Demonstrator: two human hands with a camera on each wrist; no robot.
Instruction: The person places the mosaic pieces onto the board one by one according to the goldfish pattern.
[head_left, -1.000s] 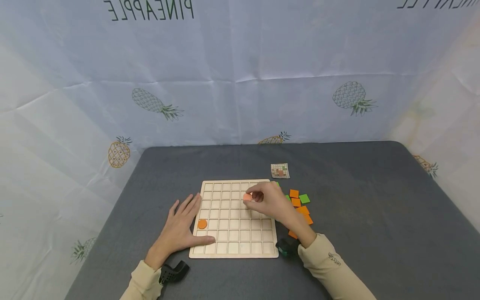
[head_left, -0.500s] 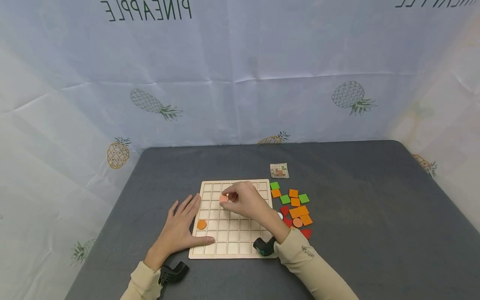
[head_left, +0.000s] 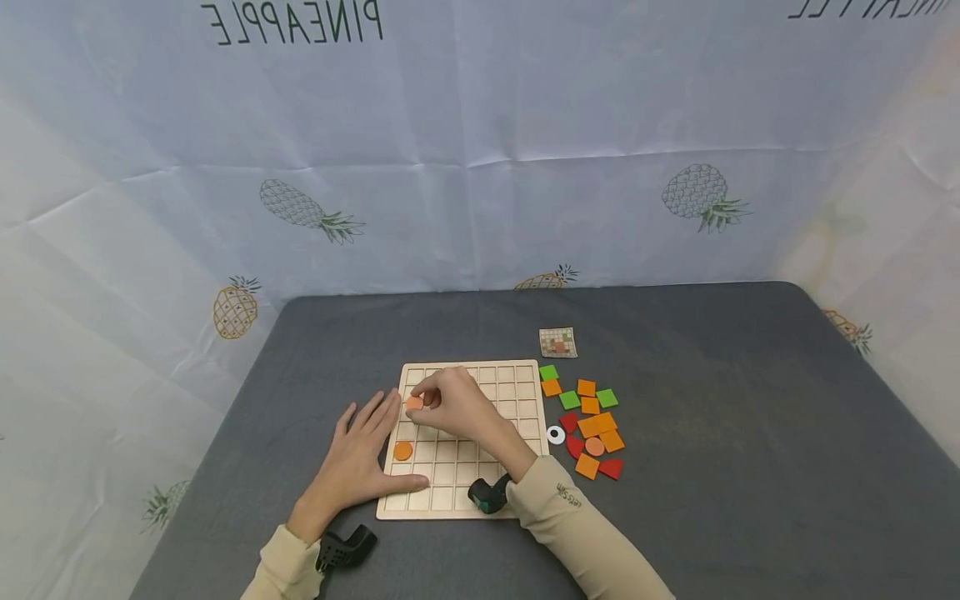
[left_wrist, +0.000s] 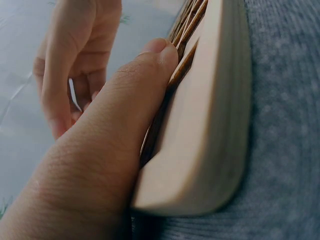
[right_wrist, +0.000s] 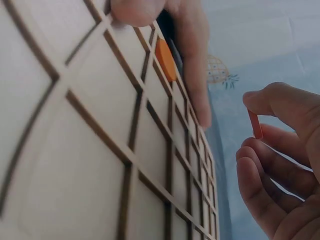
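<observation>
My right hand (head_left: 459,404) pinches a salmon-orange disc (head_left: 414,402) between thumb and index finger, over the left columns of a wooden grid board (head_left: 487,450). In the right wrist view the thin disc (right_wrist: 255,124) stands edge-on between the fingertips, raised off the board. My left hand (head_left: 367,454) lies with fingers spread along the board's left edge, its thumb resting on the near left squares. The left wrist view shows that thumb (left_wrist: 135,82) pressed on the board's rim (left_wrist: 195,150). An orange disc (head_left: 402,451) sits in a left-column square between the left thumb and fingers.
Right of the board lie loose pieces: orange squares (head_left: 597,424), green squares (head_left: 570,400), red pieces (head_left: 611,469), a salmon disc (head_left: 595,447) and a white ring with a dark centre (head_left: 555,435). A small patterned card (head_left: 558,342) lies behind them on the grey table (head_left: 712,433).
My right hand has carried the salmon disc leftward across the board, from the right-hand columns to the left ones, uncovering the loose pieces. The left hand stays in place.
</observation>
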